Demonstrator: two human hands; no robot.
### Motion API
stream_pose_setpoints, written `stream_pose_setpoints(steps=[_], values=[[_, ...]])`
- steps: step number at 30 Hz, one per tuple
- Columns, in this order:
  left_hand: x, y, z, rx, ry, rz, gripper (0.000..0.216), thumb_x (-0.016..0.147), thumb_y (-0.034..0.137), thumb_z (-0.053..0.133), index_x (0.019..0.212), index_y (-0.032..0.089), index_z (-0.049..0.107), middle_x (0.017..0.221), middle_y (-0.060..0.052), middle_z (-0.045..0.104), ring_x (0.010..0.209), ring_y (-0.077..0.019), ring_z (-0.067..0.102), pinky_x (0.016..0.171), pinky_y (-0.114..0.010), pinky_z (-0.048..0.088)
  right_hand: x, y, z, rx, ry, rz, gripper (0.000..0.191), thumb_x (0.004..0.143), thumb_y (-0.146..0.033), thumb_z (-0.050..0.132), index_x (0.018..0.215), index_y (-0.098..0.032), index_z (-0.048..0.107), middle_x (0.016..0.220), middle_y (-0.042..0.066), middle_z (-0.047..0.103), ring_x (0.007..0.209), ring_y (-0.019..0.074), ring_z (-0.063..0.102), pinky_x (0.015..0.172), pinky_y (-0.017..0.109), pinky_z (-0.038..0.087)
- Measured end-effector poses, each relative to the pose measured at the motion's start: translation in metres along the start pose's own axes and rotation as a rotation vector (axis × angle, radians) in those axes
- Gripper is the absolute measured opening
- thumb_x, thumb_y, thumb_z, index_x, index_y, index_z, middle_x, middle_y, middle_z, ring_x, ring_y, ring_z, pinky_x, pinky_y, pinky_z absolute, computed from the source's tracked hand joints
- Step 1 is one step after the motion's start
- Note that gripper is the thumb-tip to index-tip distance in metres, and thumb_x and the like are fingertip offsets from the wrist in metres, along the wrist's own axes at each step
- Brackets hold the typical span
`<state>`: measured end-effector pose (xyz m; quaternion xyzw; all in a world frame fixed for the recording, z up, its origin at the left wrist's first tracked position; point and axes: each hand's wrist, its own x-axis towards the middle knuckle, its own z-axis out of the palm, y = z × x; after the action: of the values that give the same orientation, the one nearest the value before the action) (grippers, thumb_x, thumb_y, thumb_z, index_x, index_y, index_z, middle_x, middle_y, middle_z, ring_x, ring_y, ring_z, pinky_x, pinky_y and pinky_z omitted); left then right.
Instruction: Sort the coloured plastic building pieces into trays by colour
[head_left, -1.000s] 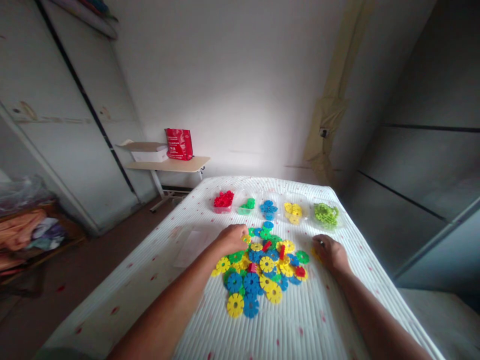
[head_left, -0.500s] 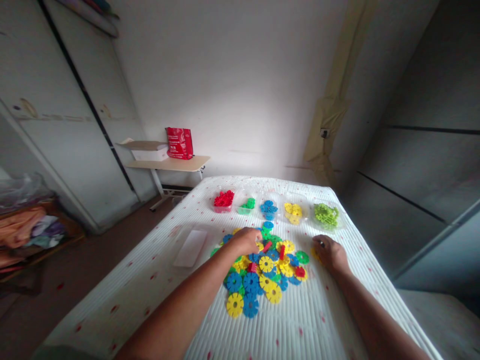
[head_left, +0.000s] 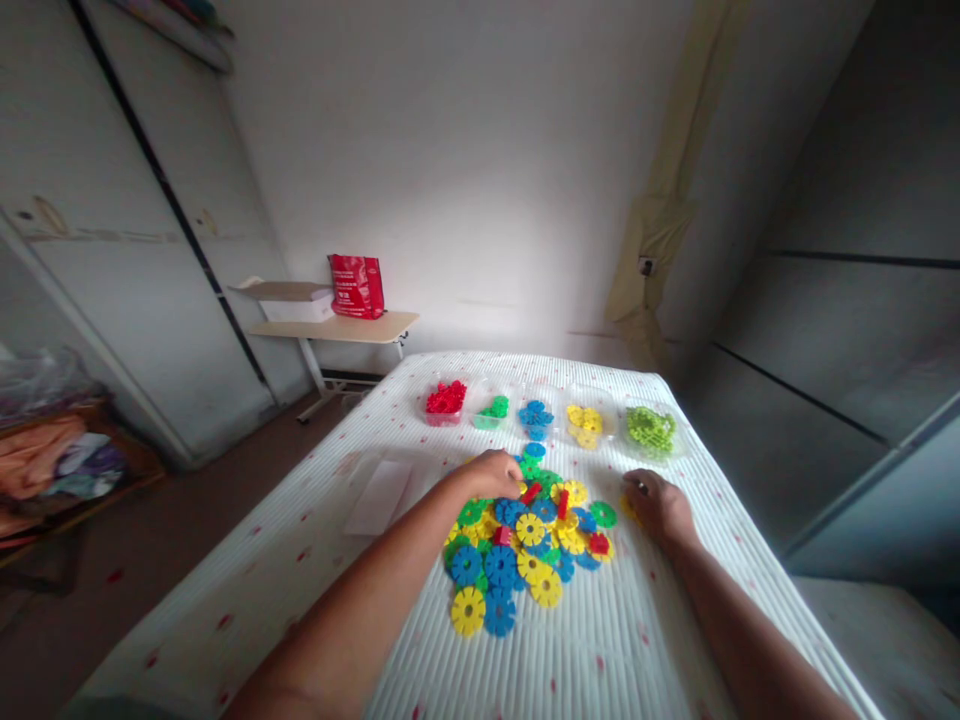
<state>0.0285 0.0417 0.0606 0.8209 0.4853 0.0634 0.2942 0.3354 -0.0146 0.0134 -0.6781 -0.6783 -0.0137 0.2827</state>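
A heap of flat toothed plastic discs [head_left: 525, 545] in yellow, blue, green and red lies on the white ribbed bed cover [head_left: 600, 660]. My left hand [head_left: 495, 472] rests on the heap's far edge, knuckles up, its fingers curled down into the pieces; what they hold is hidden. My right hand [head_left: 660, 505] lies on the cover just right of the heap, fingers curled under, with a bit of yellow showing beneath it. Behind the heap stand sorted groups: red [head_left: 445, 399], green [head_left: 493, 408], blue [head_left: 535, 414], yellow [head_left: 585, 421] and lime [head_left: 651, 428].
A clear flat tray or lid [head_left: 379, 495] lies on the cover left of the heap. Beyond the bed a small side table [head_left: 337, 328] carries a red bag [head_left: 358, 286] and a box. Clothes [head_left: 45, 460] are piled at the far left.
My left hand has moved right, from the heap's far left edge to its far middle. My right hand has stayed where it was.
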Motion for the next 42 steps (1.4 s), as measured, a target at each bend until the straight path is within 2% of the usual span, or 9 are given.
stream_pose_setpoints(steps=[6,12,16,19,26,34,38,42], values=[[-0.022,0.011,-0.005,-0.098,0.06,0.058,0.044,0.067,0.029,0.059,0.108,0.013,0.066,0.088,-0.004,0.069,0.076,-0.0161,0.062,0.062,-0.02,0.045,0.0,-0.002,-0.002,0.013,-0.006,-0.003,0.029,0.077,-0.029,0.042,0.084,-0.019,0.068,0.086,0.007,0.071,0.075,0.0191,0.065,0.067,0.027,0.047],[-0.056,0.03,0.015,0.076,0.173,0.296,0.043,0.064,0.024,0.061,0.107,0.023,0.066,0.098,-0.003,0.062,0.086,-0.0172,0.058,0.079,-0.025,0.045,0.0,-0.001,0.0,-0.004,0.003,-0.006,0.028,0.079,-0.03,0.042,0.085,-0.019,0.068,0.089,0.007,0.071,0.076,0.0185,0.065,0.067,0.025,0.046],[-0.063,0.031,0.025,0.131,0.163,0.326,0.047,0.065,0.02,0.06,0.112,0.025,0.063,0.098,-0.003,0.059,0.096,-0.0184,0.055,0.087,-0.025,0.043,-0.001,-0.001,0.0,-0.011,-0.003,-0.007,0.027,0.079,-0.029,0.043,0.085,-0.02,0.068,0.09,0.006,0.071,0.077,0.0179,0.065,0.068,0.025,0.046],[-0.064,0.031,0.026,0.135,0.151,0.32,0.049,0.063,0.02,0.063,0.112,0.026,0.062,0.098,-0.002,0.057,0.098,-0.0189,0.054,0.088,-0.025,0.043,-0.001,-0.002,-0.001,-0.013,-0.002,0.01,0.027,0.079,-0.028,0.043,0.085,-0.02,0.068,0.089,0.006,0.071,0.077,0.0186,0.065,0.067,0.026,0.046],[-0.063,0.036,0.024,0.19,0.143,0.301,0.032,0.063,0.017,0.063,0.094,0.022,0.066,0.091,-0.003,0.057,0.092,-0.0188,0.055,0.079,-0.024,0.044,0.0,-0.002,-0.001,-0.002,0.011,0.007,0.026,0.079,-0.028,0.044,0.083,-0.021,0.068,0.088,0.005,0.071,0.075,0.0173,0.065,0.067,0.025,0.046],[-0.063,0.035,0.026,0.175,0.153,0.281,0.028,0.06,0.016,0.063,0.088,0.021,0.063,0.093,-0.003,0.058,0.087,-0.0169,0.056,0.074,-0.022,0.044,0.0,-0.005,-0.003,-0.044,-0.016,0.013,0.025,0.08,-0.025,0.044,0.084,-0.02,0.068,0.089,0.005,0.071,0.076,0.0163,0.065,0.066,0.023,0.045],[-0.061,0.041,0.017,0.136,0.137,0.236,0.03,0.062,0.021,0.065,0.091,0.022,0.063,0.095,-0.001,0.062,0.084,-0.0159,0.057,0.073,-0.022,0.044,0.0,-0.006,-0.003,-0.072,-0.015,0.02,0.025,0.08,-0.025,0.044,0.085,-0.021,0.068,0.089,0.004,0.071,0.076,0.0164,0.065,0.066,0.023,0.045],[-0.038,0.059,-0.002,0.088,0.206,0.158,0.031,0.07,0.024,0.067,0.099,0.019,0.063,0.098,-0.002,0.064,0.088,-0.0185,0.059,0.079,-0.028,0.047,0.001,-0.006,-0.001,-0.069,0.001,0.015,0.024,0.08,-0.025,0.044,0.084,-0.021,0.068,0.089,0.003,0.071,0.076,0.0158,0.064,0.065,0.022,0.044]])
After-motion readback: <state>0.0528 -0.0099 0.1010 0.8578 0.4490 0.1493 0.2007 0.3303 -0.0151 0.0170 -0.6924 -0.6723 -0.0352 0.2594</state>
